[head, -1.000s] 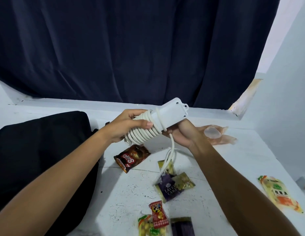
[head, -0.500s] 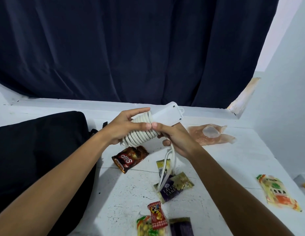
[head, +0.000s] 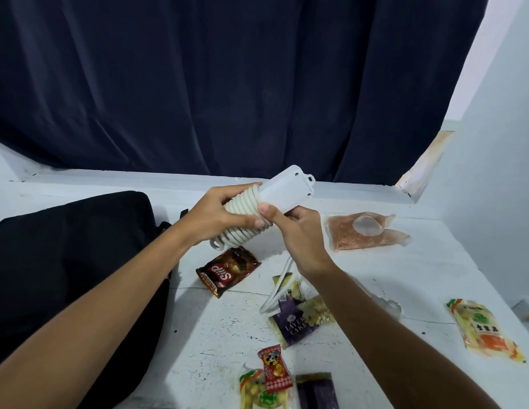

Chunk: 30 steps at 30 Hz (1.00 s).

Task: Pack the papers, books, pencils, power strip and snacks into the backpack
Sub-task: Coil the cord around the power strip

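A white power strip point(head: 286, 188) is held above the table, tilted up to the right, with its white cord coiled around its lower half. My left hand point(head: 219, 216) grips the coiled part. My right hand point(head: 298, 234) holds the cord against the strip with its thumb on the coils; a loose loop of cord point(head: 276, 293) hangs below it. The black backpack point(head: 68, 261) lies on the table at the left. Snack packets lie on the table below the hands: a brown one point(head: 227, 270), a purple layer-cake one point(head: 295, 323) and a small red one point(head: 275, 369).
A clear bag of reddish contents point(head: 360, 231) lies at the right back. A yellow-orange snack bag point(head: 484, 329) lies near the right edge. More packets point(head: 316, 391) sit at the bottom edge. A dark curtain point(head: 227, 84) hangs behind the white table point(head: 405, 276).
My right hand has moved from under the strip's body up onto the coils, carrying the cord further round. The hanging loop of cord has become shorter.
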Motion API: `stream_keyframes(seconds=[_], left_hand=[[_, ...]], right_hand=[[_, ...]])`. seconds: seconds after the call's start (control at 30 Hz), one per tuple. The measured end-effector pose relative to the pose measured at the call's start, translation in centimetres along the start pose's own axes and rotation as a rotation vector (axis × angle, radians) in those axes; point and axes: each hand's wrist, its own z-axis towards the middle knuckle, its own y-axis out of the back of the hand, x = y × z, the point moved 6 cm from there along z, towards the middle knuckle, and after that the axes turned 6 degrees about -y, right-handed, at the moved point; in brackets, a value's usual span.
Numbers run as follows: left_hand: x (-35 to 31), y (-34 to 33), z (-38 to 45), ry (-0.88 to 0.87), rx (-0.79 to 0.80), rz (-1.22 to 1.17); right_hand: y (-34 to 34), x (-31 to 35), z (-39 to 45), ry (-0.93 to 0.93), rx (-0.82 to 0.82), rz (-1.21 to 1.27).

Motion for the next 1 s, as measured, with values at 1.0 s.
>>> stream_keyframes(seconds=[1.0], left_hand=[[-4.4, 2.2, 2.6, 0.07, 0.179, 1.202]], right_hand=[[-1.1, 6.9, -2.2, 0.209, 0.109, -1.022]])
